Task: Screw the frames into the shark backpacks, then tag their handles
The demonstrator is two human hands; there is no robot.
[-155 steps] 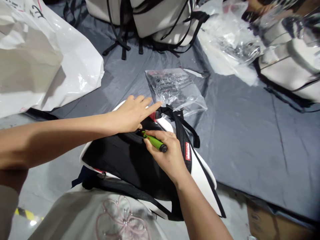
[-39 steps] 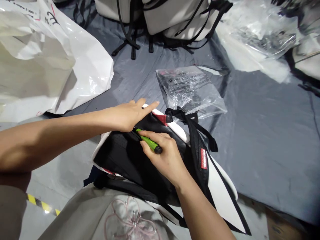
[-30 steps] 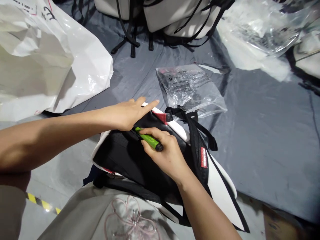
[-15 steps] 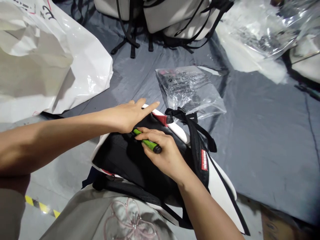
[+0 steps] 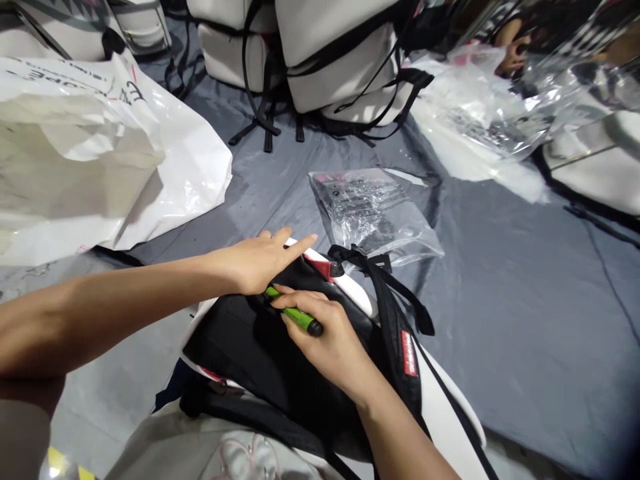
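A black and white backpack [image 5: 300,360] with red trim leans between my body and the grey-covered table. My right hand [image 5: 320,323] is closed round a green pen-like tool [image 5: 300,319] with a black end. Its far tip lies against the black panel, partly hidden beside my left wrist. Across the top of the bag rests my left hand [image 5: 267,260], fingers spread near the white edge and holding nothing. A black strap [image 5: 387,287] with a red label hangs to the right of my right hand.
A clear plastic bag [image 5: 375,207] lies on the grey table cover [image 5: 500,300] beyond the backpack. A large white bag [image 5: 190,167] is at the left. White backpacks [image 5: 340,60] stand at the back. Crumpled plastic [image 5: 490,107] and a person's hand [image 5: 513,55] are at upper right.
The view has tilted up, so everything sits lower and more of the back shows, including another person's hand. Both my hands keep nearly the same places on the backpack.
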